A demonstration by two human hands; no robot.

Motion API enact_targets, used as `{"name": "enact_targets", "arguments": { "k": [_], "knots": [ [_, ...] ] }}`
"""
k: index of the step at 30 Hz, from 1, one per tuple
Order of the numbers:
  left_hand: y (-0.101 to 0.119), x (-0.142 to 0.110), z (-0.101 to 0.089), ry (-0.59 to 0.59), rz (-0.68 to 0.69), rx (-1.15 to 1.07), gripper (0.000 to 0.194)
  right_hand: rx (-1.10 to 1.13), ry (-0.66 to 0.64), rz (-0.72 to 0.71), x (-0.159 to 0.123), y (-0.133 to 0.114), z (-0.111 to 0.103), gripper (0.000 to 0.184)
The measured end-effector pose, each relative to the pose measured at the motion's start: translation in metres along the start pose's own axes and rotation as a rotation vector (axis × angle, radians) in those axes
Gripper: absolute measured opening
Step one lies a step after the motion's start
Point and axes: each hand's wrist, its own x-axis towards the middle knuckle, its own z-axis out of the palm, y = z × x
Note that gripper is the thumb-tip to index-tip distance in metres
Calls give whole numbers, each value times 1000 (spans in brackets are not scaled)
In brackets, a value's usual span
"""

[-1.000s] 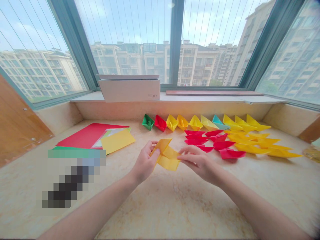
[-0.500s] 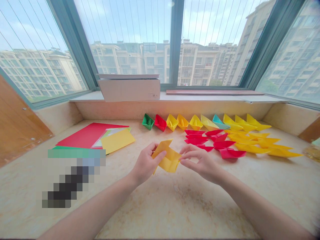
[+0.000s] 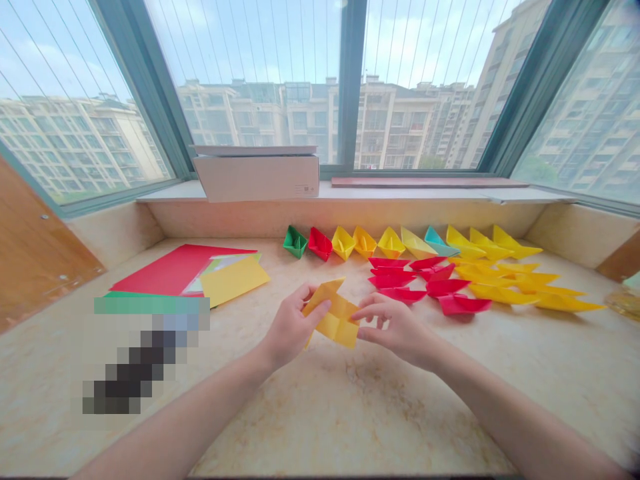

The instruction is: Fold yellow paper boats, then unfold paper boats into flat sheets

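Center of frame, over marble sill [image 3: 320, 427]: my left hand [image 3: 290, 327] gripping folded yellow paper [image 3: 336, 320], thumb on top; my right hand [image 3: 395, 330] partly open, fingertips at paper's right edge. Red paper boats [image 3: 453, 305] upper right.

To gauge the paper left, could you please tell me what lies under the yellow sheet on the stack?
The yellow sheet overlaps a white sheet and a pale green sheet, whose edges show; a red sheet lies beside them. The rest beneath is covered.
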Motion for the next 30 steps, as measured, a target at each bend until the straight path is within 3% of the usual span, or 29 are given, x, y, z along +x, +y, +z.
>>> {"name": "enact_targets", "arguments": {
  "k": [12,22,30],
  "knots": [
    [1,3,-2,20,-23,-77,34,-243,82,-264,-3,6,4,35],
    [-3,1,3,-71,-29,-143,30,-376,223,-312,-2,4,-2,15],
    [-6,-2,7,-186,-1,11,30,-361,248,-334,-2,-1,-4,12]
  ]
}}
